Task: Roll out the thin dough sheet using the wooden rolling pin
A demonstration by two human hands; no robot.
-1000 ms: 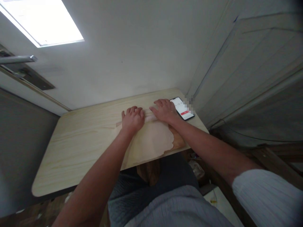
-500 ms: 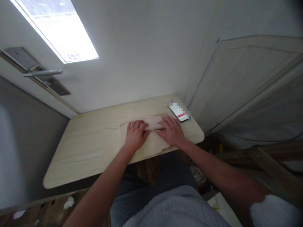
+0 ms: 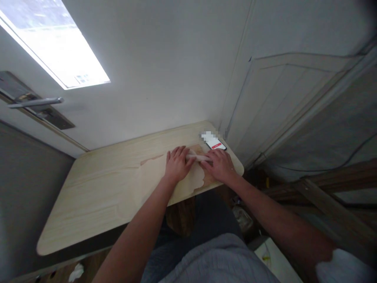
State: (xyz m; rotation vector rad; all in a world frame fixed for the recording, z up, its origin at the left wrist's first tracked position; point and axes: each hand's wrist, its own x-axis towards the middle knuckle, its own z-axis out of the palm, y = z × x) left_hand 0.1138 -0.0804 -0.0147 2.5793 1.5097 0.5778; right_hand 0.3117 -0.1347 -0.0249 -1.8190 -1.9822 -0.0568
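The thin roll (image 3: pixel 198 157) lies on the right end of the bench (image 3: pixel 97 188), its long axis running left to right at the far edge of a pale flat sheet (image 3: pixel 159 173). The left hand (image 3: pixel 177 165) and right hand (image 3: pixel 219 165) each cover one end, fingers close together and curled over it. A lit phone (image 3: pixel 216 144) lies just beyond the right hand, near the white wall (image 3: pixel 153 70) and a panelled door (image 3: pixel 279 98).

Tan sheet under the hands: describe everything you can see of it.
The sheet is thin, pale tan, matte, with a ragged near edge. It lies flat on the wooden table, its far edge rolled into a narrow tube. The left hand and right hand both press on that roll.
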